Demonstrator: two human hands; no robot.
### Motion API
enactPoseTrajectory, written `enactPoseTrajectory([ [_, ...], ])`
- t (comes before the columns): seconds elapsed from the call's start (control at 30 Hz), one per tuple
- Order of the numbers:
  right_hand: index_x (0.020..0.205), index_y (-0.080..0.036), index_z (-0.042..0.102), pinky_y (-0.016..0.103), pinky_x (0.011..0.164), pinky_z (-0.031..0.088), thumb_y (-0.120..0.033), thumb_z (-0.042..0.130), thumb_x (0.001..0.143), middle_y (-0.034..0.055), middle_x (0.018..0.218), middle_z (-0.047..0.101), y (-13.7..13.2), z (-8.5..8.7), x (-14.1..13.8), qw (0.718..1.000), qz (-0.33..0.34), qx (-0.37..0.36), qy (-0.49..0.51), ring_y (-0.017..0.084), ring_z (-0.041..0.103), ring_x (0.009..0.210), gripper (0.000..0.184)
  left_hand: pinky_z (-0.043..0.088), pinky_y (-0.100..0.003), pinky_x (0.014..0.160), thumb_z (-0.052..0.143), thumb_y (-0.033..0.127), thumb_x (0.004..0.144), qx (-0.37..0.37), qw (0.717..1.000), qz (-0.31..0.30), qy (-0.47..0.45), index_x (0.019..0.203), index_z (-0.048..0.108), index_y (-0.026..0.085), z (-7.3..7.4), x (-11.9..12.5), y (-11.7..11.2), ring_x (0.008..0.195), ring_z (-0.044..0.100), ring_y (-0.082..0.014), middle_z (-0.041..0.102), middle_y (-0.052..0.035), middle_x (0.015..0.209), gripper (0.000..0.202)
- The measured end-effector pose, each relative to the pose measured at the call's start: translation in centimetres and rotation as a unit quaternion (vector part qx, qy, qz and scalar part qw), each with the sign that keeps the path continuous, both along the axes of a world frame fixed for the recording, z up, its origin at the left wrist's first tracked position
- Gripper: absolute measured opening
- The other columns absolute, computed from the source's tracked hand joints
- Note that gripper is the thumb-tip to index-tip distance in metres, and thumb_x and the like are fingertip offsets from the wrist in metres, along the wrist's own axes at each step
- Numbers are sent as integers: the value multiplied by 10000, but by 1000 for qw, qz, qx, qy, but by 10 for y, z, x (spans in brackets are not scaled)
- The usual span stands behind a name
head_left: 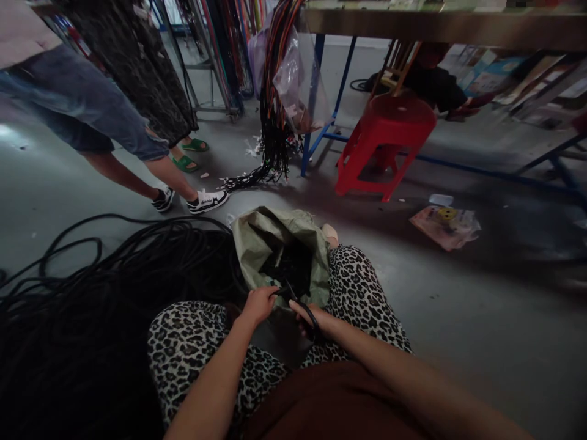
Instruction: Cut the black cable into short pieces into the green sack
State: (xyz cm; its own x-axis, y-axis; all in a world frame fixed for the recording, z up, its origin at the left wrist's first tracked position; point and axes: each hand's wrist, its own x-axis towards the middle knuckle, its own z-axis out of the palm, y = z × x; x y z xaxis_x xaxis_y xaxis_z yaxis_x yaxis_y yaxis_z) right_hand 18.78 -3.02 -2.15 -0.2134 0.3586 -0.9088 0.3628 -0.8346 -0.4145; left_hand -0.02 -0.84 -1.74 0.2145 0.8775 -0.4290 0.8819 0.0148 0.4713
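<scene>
Between my knees stands a greenish woven sack (250,244), its mouth open and dark pieces inside. My right hand (308,319) is closed around the black handles of a pair of scissors (314,324), whose blades point up and left over the sack's near rim. My left hand (262,304) pinches a short black piece (281,291), perhaps cord, close to the blades. Its exact kind is hard to make out. A large heap of black cord (183,263) lies on the floor to my left, reaching beside the sack.
A red plastic stool (398,116) stands ahead by a workbench (413,23) with blue legs. Bundled black wires (274,140) hang down to the floor. A plastic packet (447,226) lies at right. Two people stand at left, one in denim shorts (96,91).
</scene>
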Motion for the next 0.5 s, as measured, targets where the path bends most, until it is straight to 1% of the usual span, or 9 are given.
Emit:
enactPoseTrajectory([
  [0.13, 743, -144, 500, 182, 322, 365, -621, 450, 850, -14, 482, 489, 0, 3, 0, 1000, 1, -2, -5, 104, 484, 353, 491, 408, -287, 927, 449, 226, 856, 4, 1000, -23, 2, 1166, 620, 262, 2, 1, -2, 1066, 581, -170, 657, -31, 1127, 355],
  [0.33, 702, -150, 478, 174, 328, 381, -634, 418, 857, -20, 475, 478, -1, 4, -1, 999, -33, -7, 9, 93, 477, 342, 512, 405, -288, 946, 445, 235, 856, 1, 999, -32, -3, 1193, 607, 241, -4, 2, -3, 1094, 573, -175, 642, -41, 1172, 374],
  [0.5, 677, -143, 489, 172, 300, 374, -646, 385, 862, -26, 446, 457, -1, 11, -2, 1000, -12, -9, -9, 93, 466, 311, 546, 407, -295, 951, 435, 246, 859, -6, 999, -37, 1, 1194, 608, 239, -5, 4, -1, 1091, 579, -183, 647, -43, 1167, 376],
])
